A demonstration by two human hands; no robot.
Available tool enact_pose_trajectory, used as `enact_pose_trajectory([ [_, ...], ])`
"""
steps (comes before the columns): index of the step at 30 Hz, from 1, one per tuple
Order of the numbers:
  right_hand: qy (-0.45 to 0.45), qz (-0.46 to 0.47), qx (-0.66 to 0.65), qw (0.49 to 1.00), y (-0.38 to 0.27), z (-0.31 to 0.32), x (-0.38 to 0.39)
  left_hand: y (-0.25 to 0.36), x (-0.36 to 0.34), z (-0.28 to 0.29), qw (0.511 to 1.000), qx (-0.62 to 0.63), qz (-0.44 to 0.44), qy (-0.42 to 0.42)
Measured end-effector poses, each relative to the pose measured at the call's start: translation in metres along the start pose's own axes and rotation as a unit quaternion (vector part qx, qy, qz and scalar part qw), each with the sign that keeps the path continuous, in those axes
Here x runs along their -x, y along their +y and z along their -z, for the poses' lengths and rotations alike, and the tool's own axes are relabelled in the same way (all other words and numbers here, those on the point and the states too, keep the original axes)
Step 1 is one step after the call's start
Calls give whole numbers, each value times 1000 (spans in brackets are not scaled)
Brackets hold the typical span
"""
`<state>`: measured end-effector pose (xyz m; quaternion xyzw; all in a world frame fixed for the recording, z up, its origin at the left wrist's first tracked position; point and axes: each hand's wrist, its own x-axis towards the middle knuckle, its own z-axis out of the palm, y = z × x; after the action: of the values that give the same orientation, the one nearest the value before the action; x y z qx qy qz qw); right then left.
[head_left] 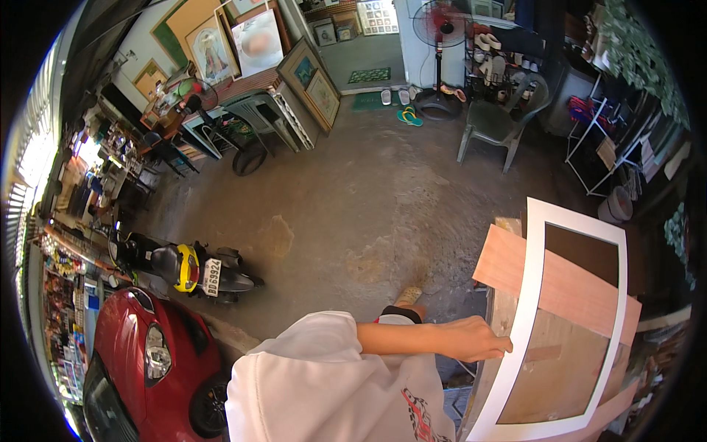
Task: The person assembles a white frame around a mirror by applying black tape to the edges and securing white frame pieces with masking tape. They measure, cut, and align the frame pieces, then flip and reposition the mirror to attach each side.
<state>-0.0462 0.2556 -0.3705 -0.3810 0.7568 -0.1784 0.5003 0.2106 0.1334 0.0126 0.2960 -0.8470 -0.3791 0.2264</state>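
A large white rectangular frame [523,317] with an open middle stands tilted at the lower right. My left hand [479,339] reaches across to its near left side, fingers curled and closed at the white edge. Through the opening shows a pinkish plywood strip [578,291], lying aslant over a brown wooden board [556,368]. The plywood also sticks out beyond the frame on both sides. My right hand is out of view.
A red car [147,353] and a motorcycle [177,265] stand at the left. A green plastic chair [501,118] and a stand fan [440,74] are at the back right. Framed pictures [313,85] lean at the back left. Flip-flops [409,116] lie by the doorway.
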Motion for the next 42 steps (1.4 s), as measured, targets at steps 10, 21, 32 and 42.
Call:
enact_pose_trajectory([
  [10,-12,-27,49,998,-36,-33,14,-88,4,64,991,-52,-91,82],
  [21,-45,-115,55,991,-63,-89,108,-201,-2,168,997,-70,2,27],
  [32,333,-125,-148,923,-93,8,169,-264,-100,155,985,34,164,27],
  [42,596,-182,-93,777,8,208,114,-345,-281,126,992,-33,121,-2],
])
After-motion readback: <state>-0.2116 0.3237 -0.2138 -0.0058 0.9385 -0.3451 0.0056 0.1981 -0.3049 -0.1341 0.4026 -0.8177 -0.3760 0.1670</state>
